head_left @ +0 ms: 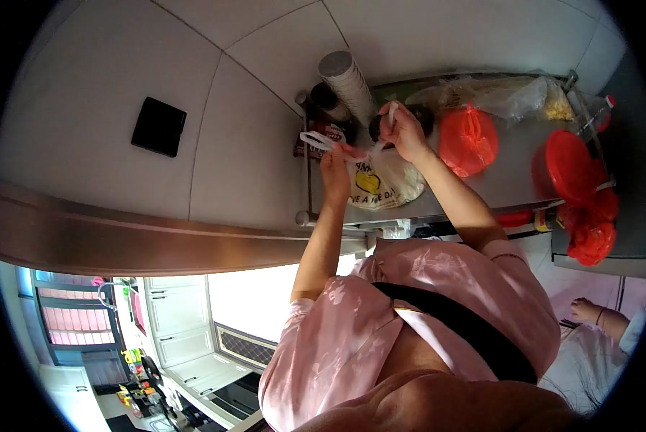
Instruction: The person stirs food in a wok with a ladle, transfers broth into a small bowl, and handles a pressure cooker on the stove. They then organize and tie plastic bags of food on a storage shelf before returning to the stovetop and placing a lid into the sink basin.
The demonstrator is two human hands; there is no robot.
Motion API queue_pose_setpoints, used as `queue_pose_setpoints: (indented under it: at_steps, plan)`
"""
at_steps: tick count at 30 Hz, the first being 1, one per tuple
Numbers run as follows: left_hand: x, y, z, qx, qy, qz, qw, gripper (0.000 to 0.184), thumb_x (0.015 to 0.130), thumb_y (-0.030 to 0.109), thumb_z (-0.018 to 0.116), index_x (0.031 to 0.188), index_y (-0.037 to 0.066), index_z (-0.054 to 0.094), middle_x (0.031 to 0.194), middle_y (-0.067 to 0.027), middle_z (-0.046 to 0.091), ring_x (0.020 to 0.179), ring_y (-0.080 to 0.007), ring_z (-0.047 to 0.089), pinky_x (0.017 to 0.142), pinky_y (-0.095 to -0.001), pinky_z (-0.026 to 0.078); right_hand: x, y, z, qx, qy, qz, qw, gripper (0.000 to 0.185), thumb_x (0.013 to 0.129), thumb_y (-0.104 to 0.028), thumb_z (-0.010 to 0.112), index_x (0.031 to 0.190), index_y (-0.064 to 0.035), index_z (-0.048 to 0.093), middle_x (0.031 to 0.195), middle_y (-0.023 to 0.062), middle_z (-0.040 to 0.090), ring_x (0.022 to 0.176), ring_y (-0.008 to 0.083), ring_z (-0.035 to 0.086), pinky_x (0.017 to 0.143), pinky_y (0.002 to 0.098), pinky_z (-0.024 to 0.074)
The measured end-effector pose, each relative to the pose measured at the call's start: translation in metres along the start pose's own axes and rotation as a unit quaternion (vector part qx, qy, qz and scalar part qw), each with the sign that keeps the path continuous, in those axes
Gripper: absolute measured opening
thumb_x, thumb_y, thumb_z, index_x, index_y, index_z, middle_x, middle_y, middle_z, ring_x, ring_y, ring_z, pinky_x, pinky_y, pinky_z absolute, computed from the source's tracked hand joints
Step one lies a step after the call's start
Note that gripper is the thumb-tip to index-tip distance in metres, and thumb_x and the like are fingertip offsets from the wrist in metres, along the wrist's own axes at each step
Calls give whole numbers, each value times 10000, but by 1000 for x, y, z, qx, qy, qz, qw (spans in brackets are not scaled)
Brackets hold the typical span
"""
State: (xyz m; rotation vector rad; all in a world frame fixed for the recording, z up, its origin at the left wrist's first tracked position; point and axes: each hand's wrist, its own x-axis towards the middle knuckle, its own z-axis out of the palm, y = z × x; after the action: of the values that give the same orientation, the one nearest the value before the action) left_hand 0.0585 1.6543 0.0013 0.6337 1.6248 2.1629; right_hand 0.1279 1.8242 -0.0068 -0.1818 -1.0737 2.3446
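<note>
A white plastic bag (402,183) with a yellow printed picture and dark lettering rests on the metal shelf, its top pulled up between my hands. My left hand (333,162) is closed on one handle, whose white loop sticks out to the left. My right hand (403,133) pinches the other handle, held higher and to the right. What is inside the bag is hidden. Behind my left hand lies a dark red printed packet (328,133). Dark round items (422,119), partly hidden, sit behind my right hand.
A stack of paper cups (344,79) and a dark jar (325,97) stand at the back left. To the right are a tied red bag (468,140), a clear bag (513,101), a red basin (573,165) and a hanging red bag (590,227). Another person's hand (588,311) shows lower right.
</note>
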Motion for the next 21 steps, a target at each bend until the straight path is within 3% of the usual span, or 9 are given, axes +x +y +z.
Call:
queue_pose_setpoints:
  at_steps: [1, 4, 11, 13, 14, 15, 16, 17, 21]
  plan:
    - [1, -1, -2, -86, 1, -15, 996, 398, 977, 310, 423, 727, 21, 535, 684, -61, 542, 654, -157, 510, 663, -307, 431, 3, 5, -6, -33, 12, -17, 999, 209, 968, -246, 408, 888, -73, 495, 588, 23, 484, 461, 101, 419, 464, 277, 376]
    - [-3, -12, -20, -33, 55, -27, 998, 410, 981, 328, 405, 667, 65, 437, 598, -30, 410, 565, -163, 416, 590, -323, 396, -3, 23, -25, -151, 42, -4, 988, 220, 960, -227, 407, 815, -78, 479, 493, -23, 343, 385, 68, 241, 377, 261, 224]
    - [0, -22, -39, -5, 4, -58, 998, 374, 970, 312, 439, 706, 47, 469, 591, -26, 386, 558, -154, 396, 566, -323, 375, -5, 10, -28, -190, 21, 59, 980, 219, 955, -199, 403, 804, -66, 488, 486, -9, 393, 377, 57, 314, 380, 239, 288]
    - [11, -10, -27, 238, -131, -22, 962, 263, 922, 249, 511, 787, 25, 538, 677, -55, 504, 623, -190, 488, 591, -339, 403, -7, -17, -2, -223, -50, 28, 973, 231, 939, -217, 451, 809, -42, 527, 524, 19, 439, 409, 87, 373, 421, 259, 347]
    - [10, -3, -19, 238, -131, -19, 962, 263, 922, 249, 511, 787, 25, 538, 677, -55, 504, 623, -190, 488, 591, -339, 403, -12, -22, 23, -338, -81, -75, 935, 178, 891, -183, 509, 800, -37, 556, 578, 33, 480, 480, 124, 433, 497, 290, 396]
    - [8, 3, -8, 292, -187, 29, 938, 194, 886, 224, 558, 935, 38, 534, 846, -59, 529, 768, -186, 507, 698, -336, 418, -16, -23, 47, -445, -108, -179, 871, 128, 842, -148, 566, 791, -32, 585, 631, 47, 520, 552, 160, 492, 572, 321, 444]
    - [7, 4, 1, 343, -241, 76, 905, 287, 850, 199, 605, 1083, 50, 530, 1015, -63, 553, 914, -182, 527, 804, -334, 434, -19, -23, 67, -512, -183, -262, 797, 75, 773, -111, 601, 791, -39, 613, 697, 48, 549, 686, 192, 516, 679, 349, 443]
    - [7, 2, 6, 366, -269, 109, 884, 285, 855, 202, 596, 1084, 47, 530, 1006, -66, 558, 911, -187, 532, 801, -338, 436, -25, -20, 84, -568, -251, -339, 707, 93, 703, -73, 636, 792, -45, 641, 763, 50, 577, 820, 224, 540, 785, 378, 442]
    - [12, -15, -7, 340, -289, 128, 886, 281, 874, 213, 558, 1090, 37, 531, 972, -77, 576, 896, -208, 554, 789, -357, 446, -35, 7, 92, -602, -279, -357, 658, 180, 684, -167, 632, 831, -70, 674, 879, 76, 620, 1001, 264, 493, 897, 390, 377]
